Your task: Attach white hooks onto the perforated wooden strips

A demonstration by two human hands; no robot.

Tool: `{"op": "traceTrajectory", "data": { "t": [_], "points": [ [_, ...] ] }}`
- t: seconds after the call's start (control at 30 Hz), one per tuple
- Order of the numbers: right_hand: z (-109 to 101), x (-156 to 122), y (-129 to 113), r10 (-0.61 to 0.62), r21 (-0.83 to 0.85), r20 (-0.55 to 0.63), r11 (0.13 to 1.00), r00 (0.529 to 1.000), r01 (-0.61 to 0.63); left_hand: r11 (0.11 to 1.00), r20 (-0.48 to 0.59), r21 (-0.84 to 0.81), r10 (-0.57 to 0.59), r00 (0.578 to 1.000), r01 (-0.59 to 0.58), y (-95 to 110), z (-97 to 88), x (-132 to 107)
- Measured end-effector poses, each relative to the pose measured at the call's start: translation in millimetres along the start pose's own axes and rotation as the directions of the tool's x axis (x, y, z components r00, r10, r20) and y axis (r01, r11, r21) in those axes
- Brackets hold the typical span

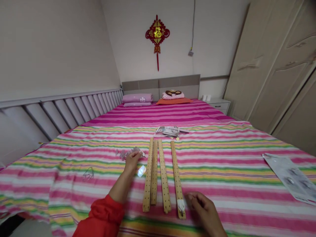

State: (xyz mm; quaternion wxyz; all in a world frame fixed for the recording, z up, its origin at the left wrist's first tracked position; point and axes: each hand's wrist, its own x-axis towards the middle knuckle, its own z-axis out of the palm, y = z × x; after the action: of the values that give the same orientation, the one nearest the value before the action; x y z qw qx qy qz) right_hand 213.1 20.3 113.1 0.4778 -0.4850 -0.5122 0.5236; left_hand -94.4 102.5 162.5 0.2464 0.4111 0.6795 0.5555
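My left hand pinches a small white hook between thumb and fingertips, just above a crumpled clear plastic bag. Several long wooden strips with rows of holes lie side by side on the bed, pointing away from me. On the near end of the rightmost strip sits a white hook with a metal part. Just right of that end, my right hand hovers with loosely curled fingers, nothing visible in them. Left of the strips lies a small shiny sticker-like piece.
Beyond the strips is a plastic packet. A blister pack lies at the right, and a thin clear scrap at the left. The striped sheet covers the bed. A railing runs along the left side.
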Motion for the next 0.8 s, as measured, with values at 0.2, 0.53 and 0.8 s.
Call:
{"op": "traceTrajectory", "data": {
  "t": [0.2, 0.53, 0.8],
  "points": [
    [13, -5, -15, 0.015, 0.085, 0.041, 0.996, 0.999, -0.018, 0.671, 0.296, -0.57, -0.371, 0.88, 0.474, 26, 1.9, -65],
    [18, -11, -32, 0.047, 0.332, 0.089, 0.94, 0.995, -0.075, 0.714, 0.461, -0.514, -0.238, 0.855, 0.475, 43, 38.8, -156],
    [12, -28, -48, 0.187, 0.607, 0.437, 0.661, 0.88, -0.442, 0.83, 0.597, -0.515, 0.166, 0.785, 0.215, 35, 42.5, -173]
  ]
}}
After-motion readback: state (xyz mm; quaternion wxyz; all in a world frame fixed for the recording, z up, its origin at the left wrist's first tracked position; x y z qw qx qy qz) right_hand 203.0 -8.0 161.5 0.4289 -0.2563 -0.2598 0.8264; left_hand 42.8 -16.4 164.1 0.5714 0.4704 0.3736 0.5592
